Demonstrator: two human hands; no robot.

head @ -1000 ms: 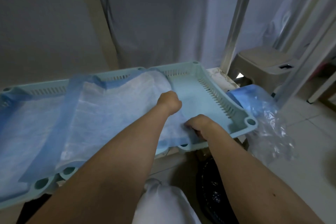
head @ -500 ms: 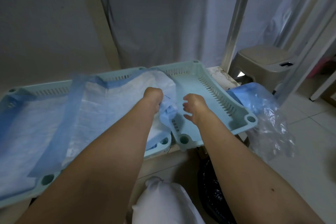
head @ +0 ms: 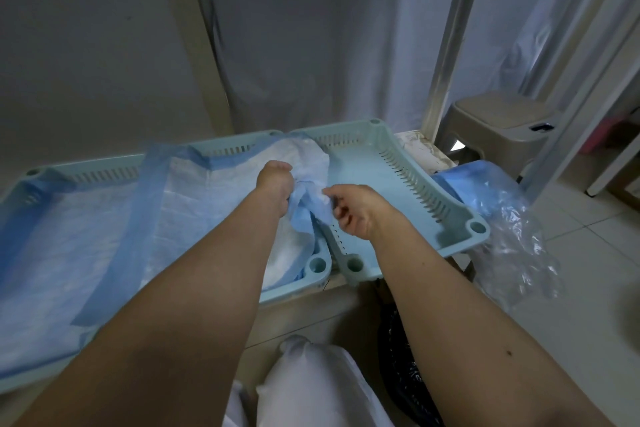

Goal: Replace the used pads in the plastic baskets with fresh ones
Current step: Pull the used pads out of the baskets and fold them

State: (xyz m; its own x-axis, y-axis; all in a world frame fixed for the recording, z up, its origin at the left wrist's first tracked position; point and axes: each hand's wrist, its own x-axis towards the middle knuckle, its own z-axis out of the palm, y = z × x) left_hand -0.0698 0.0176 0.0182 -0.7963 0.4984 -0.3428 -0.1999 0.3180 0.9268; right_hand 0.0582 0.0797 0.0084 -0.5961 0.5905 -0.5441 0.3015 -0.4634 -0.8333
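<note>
Baskets (head: 408, 184): pale teal moulded plastic, slotted walls, matt. Pad (head: 194, 198): white quilted paper-like face, thin blue film border, crumpled. Bag (head: 509, 239): clear crinkled glossy plastic film. Stool (head: 498, 121): beige matt plastic. Floor (head: 588, 288): smooth pale tile. Post (head: 446, 45): dull metal.
</note>
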